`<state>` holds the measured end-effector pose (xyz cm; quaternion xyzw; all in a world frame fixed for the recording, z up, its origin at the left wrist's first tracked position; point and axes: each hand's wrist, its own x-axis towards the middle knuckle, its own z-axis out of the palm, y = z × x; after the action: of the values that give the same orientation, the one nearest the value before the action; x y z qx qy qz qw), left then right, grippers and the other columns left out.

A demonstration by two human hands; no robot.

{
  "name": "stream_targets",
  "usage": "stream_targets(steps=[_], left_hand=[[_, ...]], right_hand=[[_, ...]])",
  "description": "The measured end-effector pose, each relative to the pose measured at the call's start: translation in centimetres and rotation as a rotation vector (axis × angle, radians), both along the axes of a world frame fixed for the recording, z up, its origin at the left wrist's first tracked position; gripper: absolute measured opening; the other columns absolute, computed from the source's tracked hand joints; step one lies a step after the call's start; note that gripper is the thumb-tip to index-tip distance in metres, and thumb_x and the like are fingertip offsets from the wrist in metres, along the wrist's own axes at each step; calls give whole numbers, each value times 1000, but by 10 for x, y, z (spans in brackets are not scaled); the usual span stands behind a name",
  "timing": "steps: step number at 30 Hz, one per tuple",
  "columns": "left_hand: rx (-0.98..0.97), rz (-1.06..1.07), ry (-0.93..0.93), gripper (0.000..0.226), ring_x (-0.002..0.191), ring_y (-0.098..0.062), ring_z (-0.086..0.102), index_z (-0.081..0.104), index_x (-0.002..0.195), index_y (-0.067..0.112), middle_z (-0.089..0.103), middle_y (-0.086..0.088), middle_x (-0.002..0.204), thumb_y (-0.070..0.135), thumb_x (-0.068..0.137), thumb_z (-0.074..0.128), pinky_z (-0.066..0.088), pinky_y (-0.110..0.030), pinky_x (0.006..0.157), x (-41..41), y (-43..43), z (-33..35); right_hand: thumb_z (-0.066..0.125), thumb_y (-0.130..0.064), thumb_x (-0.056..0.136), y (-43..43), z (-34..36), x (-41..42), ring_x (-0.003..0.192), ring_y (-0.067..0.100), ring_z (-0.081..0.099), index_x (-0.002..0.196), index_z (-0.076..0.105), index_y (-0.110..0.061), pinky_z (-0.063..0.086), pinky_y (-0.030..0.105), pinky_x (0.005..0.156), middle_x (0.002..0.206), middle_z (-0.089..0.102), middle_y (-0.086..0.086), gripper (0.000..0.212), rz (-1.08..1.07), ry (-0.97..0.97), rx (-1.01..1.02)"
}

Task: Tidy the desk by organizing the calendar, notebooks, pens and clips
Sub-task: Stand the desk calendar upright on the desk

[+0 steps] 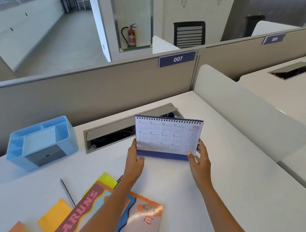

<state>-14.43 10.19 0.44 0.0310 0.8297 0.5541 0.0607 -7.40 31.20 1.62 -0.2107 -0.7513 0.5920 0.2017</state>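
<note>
Both hands, left (135, 161) and right (199, 160), grip a spiral-bound purple desk calendar (166, 136) upright on the white surface (220, 191) beside beige cubicle partitions (78, 94).

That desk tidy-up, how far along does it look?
Early on. In hand: both the left hand and right hand grip the calendar, standing it upright near the back of the desk. Still left: the notebooks, a pen and sticky notes lie scattered, and the blue organizer looks empty. No clips visible.
</note>
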Motion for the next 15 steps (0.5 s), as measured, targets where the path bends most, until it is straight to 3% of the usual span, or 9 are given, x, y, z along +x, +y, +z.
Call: stream_targets(steps=[2, 5, 10, 15], left_hand=[[-12, -1, -30, 74, 135, -16, 34, 21, 150, 20, 34, -4, 149, -9, 85, 42, 27, -29, 111, 1, -5, -4], [-24, -20, -46, 74, 136, -20, 36, 22, 150, 21, 36, -4, 149, -8, 85, 41, 30, -38, 114, 1, -11, -9], [-55, -63, -67, 78, 134, -18, 37, 18, 152, 25, 37, -1, 148, -5, 84, 42, 31, -31, 108, 2, -14, -13], [-72, -60, -67, 81, 132, -16, 39, 11, 153, 24, 36, 0, 150, -4, 84, 45, 33, -24, 100, 7, -13, -17]], right_hand=[[59, -14, 91, -1, -3, 0, 118, 8, 50, 138, 38, -30, 43, 26, 98, 130, 52, -10, 54, -15, -7, -11], [59, -14, 91, -1, -6, 1, 117, 11, 51, 136, 39, -30, 44, 30, 98, 127, 54, -8, 52, -19, -26, -21], [60, -17, 91, -2, -13, 4, 118, 15, 52, 138, 37, -31, 44, 26, 93, 132, 55, -4, 54, -1, -64, -10], [61, -14, 91, -2, -20, 8, 123, 13, 48, 141, 32, -30, 39, 27, 100, 138, 51, -4, 61, 28, -83, 15]])
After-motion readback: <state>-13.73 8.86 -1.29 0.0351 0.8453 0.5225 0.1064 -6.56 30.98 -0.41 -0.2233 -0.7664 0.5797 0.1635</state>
